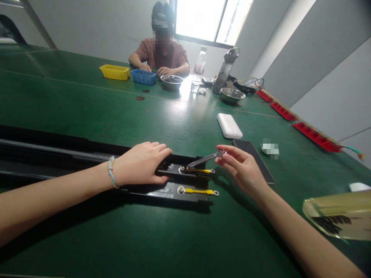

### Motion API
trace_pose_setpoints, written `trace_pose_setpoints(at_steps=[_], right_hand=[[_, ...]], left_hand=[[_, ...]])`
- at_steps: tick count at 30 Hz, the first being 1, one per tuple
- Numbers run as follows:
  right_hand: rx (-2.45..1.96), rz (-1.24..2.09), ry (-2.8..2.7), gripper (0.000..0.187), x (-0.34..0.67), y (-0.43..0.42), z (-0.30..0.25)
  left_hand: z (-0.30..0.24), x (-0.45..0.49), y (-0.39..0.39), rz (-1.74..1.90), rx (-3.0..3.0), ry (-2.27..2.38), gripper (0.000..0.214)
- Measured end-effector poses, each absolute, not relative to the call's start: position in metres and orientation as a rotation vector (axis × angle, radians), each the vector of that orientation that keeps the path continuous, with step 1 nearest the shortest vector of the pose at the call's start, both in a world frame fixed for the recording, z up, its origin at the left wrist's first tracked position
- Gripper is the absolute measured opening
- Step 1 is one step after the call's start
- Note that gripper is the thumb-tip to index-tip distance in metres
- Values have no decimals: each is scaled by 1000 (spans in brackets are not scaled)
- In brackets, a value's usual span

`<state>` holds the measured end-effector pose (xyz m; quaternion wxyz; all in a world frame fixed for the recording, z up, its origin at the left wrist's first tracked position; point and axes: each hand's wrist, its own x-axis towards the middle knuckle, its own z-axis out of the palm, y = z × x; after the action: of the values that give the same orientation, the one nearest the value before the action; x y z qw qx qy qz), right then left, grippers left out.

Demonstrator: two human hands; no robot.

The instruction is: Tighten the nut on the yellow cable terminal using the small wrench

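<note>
My left hand (145,164) is wrapped over the long black metal channels (150,190), pressing near their right end. Between the thumb and fingers of my right hand (239,166) is the far end of a combination wrench (204,158). Its other end sits around the nut (182,168) on the farther channel, where a yellow ground wire (198,171) is attached. On the nearer channel, a second yellow wire (199,191) with ring lugs is fastened under another nut (181,189); its free lug sticks out past the channel's end.
Beyond my right hand lie a dark phone (255,160) and a white power bank (229,126). Across the green table (101,112) sits a person near yellow (116,72) and blue bins (143,77), metal bowls and bottles. Red trays (315,137) line the right edge; a yellowish plastic bag (342,216) lies nearer.
</note>
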<state>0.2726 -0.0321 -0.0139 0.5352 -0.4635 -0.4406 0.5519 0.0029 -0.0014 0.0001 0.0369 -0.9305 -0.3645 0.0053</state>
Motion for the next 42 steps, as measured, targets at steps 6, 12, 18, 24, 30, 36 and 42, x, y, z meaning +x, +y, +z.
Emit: trace_pose_setpoints(at_steps=[6, 12, 18, 24, 30, 36, 42], right_hand=[[-1131, 1259, -1163, 25, 279, -32, -15], [-1130, 1187, -1327, 21, 281, -35, -17], [-1033, 1192, -1381, 24, 272, -40, -12], [-888, 1199, -1462, 24, 265, -46, -13], [-947, 1152, -1483, 25, 265, -46, -10], [-1101, 1113, -1467, 25, 270, -41, -7], [-1066, 1184, -1445, 18, 271, -38, -13]], left_hand=[[0, 3, -1, 6, -2859, -1114, 53], [0, 3, -1, -6, -2853, -1110, 52], [-1, 3, -1, -3, -2854, -1105, 52], [-2, 3, -1, -11, -2845, -1098, 52], [-1, 2, -1, -9, -2849, -1096, 52], [0, 2, -1, -17, -2860, -1096, 52], [0, 2, -1, -15, -2859, -1090, 52]])
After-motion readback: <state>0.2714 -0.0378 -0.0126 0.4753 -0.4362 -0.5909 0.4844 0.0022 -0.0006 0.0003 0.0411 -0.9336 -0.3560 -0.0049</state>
